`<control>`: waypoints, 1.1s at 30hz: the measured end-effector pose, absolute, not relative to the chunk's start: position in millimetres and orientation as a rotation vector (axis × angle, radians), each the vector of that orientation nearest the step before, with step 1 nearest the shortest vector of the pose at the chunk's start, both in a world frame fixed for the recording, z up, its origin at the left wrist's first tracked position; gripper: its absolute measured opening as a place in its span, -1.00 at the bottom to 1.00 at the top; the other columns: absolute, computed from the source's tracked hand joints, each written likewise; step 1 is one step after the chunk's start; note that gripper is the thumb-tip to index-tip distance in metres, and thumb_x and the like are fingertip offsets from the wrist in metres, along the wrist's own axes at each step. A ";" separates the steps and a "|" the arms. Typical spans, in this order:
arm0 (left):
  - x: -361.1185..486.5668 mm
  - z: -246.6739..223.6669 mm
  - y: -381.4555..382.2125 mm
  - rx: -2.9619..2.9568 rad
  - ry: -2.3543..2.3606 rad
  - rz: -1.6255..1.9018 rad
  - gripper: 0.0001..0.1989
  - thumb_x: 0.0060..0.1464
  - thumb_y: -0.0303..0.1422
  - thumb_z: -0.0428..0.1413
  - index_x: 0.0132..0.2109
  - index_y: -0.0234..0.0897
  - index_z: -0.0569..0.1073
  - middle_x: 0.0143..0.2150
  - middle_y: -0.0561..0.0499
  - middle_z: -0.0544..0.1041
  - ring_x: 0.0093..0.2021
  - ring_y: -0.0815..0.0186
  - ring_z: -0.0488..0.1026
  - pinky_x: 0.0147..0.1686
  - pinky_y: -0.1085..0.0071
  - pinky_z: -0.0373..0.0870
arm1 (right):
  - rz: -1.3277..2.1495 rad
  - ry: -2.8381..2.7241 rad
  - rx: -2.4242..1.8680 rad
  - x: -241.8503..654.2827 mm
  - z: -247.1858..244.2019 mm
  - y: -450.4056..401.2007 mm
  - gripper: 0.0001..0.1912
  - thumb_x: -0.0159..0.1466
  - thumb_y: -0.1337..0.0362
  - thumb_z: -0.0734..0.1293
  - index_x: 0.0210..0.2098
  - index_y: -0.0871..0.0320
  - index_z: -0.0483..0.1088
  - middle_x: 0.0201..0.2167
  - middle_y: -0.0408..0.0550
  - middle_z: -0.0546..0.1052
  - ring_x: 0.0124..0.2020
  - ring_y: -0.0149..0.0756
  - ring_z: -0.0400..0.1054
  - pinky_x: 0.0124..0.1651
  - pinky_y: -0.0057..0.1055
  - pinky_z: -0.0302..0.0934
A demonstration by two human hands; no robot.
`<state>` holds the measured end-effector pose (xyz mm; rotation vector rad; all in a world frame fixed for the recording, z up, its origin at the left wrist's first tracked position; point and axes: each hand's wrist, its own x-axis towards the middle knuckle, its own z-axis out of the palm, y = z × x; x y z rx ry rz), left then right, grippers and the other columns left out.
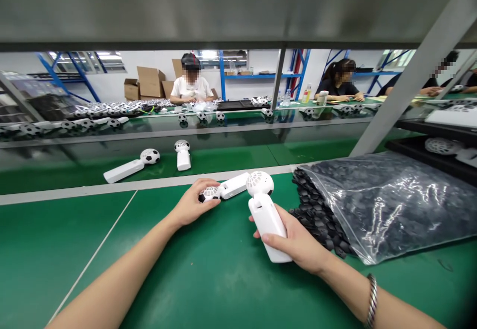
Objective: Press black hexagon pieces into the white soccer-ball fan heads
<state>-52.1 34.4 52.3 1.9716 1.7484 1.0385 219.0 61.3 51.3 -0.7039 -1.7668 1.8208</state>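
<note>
My left hand [196,201] is closed round the football-patterned head of a white handheld fan [234,186], which lies on the green table [179,279] near its far edge. Its handle points right, close to the head of a second fan. That second white fan [269,224] is in my right hand [294,239], gripped by the handle with the thumb across its front. The round head of this fan points up and away, its white lattice side partly showing. My right wrist wears a twisted metal bracelet [371,300].
A clear plastic bag [402,205] of small black parts spills some onto the table at right. Beyond the table edge, two fans [124,170] [183,156] lie on the green conveyor. Black trays [421,142] stand far right. Several people sit across the line.
</note>
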 end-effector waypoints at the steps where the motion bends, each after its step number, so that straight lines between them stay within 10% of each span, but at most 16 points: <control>1: -53.5 54.5 35.3 1.950 1.734 1.016 -0.67 -0.02 -0.26 0.10 -0.07 -0.20 0.40 0.00 -0.05 0.36 0.04 0.17 0.31 0.07 0.24 0.21 | 1.828 -1.775 -0.701 218.6 50.8 60.9 -0.43 0.11 0.21 0.36 0.07 0.10 0.13 -0.07 0.02 0.39 -0.22 -0.27 0.37 -0.22 -0.34 0.27; 33: -64.6 73.1 49.5 1.843 1.658 0.691 -0.69 -0.07 -0.24 0.12 -0.13 -0.19 0.43 -0.03 -0.04 0.36 -0.06 0.14 0.35 -0.08 0.27 0.30 | 1.869 -1.840 -0.704 217.9 44.3 60.5 -0.43 0.11 0.17 0.37 0.07 0.08 0.15 -0.09 0.01 0.40 -0.20 -0.23 0.36 -0.14 -0.28 0.24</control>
